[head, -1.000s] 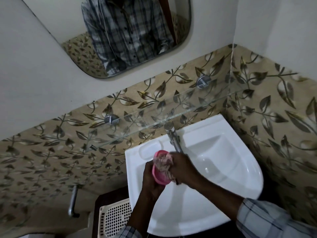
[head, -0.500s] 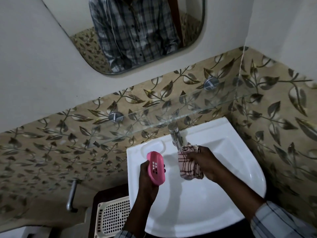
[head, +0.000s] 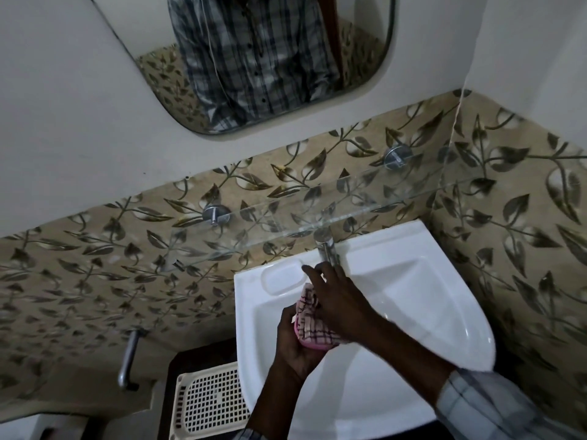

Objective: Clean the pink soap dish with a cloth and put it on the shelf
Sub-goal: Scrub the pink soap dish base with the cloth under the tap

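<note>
The left hand (head: pixel 293 347) curls under the pink soap dish (head: pixel 314 345) and holds it over the white sink (head: pixel 413 281). The right hand (head: pixel 336 300) lies flat, fingers straight, pressing the checked cloth (head: pixel 313 325) onto the dish.

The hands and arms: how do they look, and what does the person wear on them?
The left hand and right hand are bare: no gloves, no ring or watch in view. Both forearms are bare. The right sleeve is pale plaid with dark lines. Of the left sleeve only a plaid corner shows at the bottom edge.
</note>
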`<state>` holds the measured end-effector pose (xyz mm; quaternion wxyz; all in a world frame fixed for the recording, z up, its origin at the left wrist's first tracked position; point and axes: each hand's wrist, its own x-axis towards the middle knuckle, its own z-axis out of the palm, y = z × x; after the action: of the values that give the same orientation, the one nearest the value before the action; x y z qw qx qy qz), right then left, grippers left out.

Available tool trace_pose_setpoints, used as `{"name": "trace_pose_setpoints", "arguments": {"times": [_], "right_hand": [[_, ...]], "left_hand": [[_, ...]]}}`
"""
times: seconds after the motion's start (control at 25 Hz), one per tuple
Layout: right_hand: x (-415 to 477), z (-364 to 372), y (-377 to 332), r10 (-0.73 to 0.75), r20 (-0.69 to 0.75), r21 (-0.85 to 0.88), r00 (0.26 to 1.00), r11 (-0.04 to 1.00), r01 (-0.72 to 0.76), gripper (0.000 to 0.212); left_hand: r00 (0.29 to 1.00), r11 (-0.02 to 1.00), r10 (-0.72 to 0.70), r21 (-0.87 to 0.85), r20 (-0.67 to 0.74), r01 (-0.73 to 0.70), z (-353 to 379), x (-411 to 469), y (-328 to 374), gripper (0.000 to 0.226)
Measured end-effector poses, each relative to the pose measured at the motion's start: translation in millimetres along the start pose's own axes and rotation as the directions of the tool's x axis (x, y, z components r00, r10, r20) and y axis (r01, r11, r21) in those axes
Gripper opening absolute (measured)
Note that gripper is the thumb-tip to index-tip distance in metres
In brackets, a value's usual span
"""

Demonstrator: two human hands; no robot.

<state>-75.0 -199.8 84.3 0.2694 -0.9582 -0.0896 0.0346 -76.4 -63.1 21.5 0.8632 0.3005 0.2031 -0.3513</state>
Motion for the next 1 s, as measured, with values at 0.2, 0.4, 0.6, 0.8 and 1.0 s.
{"name": "trace_pose_setpoints", "arguments": {"times": [0.2,0.4,0.6,0.8,1.0], "right_hand": [[-37,29,7,-0.184,-0.145,-0.038,0.972,0.983,0.181,0.070],[-20,21,29,0.004,0.215,0.410,0.977,0.907,-0.094,0.058],[-15,17,66,0.209,0.371,0.927,0.905,-0.031,-0.374,0.038],[-31,36,79,0.051,0.389,0.810,0.920,-0.496,-0.315,0.045],[-28,33,69,0.274,0.339,0.920,0.900,-0.296,-0.257,0.044]], "left_hand": [[0.998,0.996,0.035,-0.081,-0.060,-0.040,-2,4,10,0.047],[0.999,0.968,0.000,0.251,-0.037,0.009,12,6,18,0.036],[0.991,0.966,-0.013,0.254,-0.134,0.047,-4,-2,31,0.044],[0.977,0.983,-0.089,0.142,-0.193,0.117,-27,-16,50,0.059],[0.974,0.979,-0.126,0.136,-0.189,0.153,-27,-23,47,0.056]]}}
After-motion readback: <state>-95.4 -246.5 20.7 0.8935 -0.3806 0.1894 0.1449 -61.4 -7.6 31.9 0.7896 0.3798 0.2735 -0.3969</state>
